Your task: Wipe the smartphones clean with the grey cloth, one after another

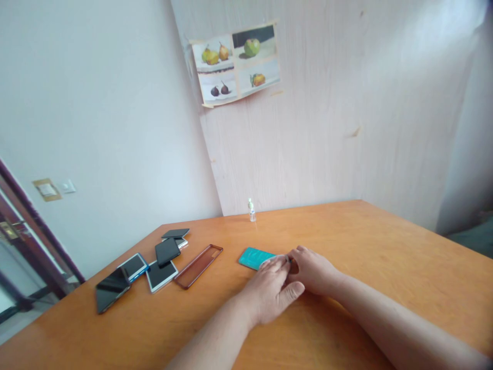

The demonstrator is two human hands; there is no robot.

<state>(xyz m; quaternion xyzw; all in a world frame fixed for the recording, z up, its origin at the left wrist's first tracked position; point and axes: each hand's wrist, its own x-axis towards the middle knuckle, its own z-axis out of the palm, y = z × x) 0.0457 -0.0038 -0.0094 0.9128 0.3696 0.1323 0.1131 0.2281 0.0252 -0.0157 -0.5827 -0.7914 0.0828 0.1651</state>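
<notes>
A phone with a teal back [253,257] lies on the wooden table in front of me. Across its right part rests my left hand [271,288], palm down, with the fingers stretched out and the thumb apart. A pale patch shows by those fingertips; I cannot make out what it is. My right hand [314,270] is at the phone's right end, its fingers curled around that end, which is mostly hidden by both hands. To the left of the phone lies a clear reddish-brown phone case [199,266] with a camera cut-out.
Several phones lie at the table's left, including a black phone [113,289], a white-framed phone [162,275] and a dark phone [167,251], partly overlapping. A small spray bottle [251,211] stands near the back edge of the table [404,267]. Fruit pictures [236,64] hang behind.
</notes>
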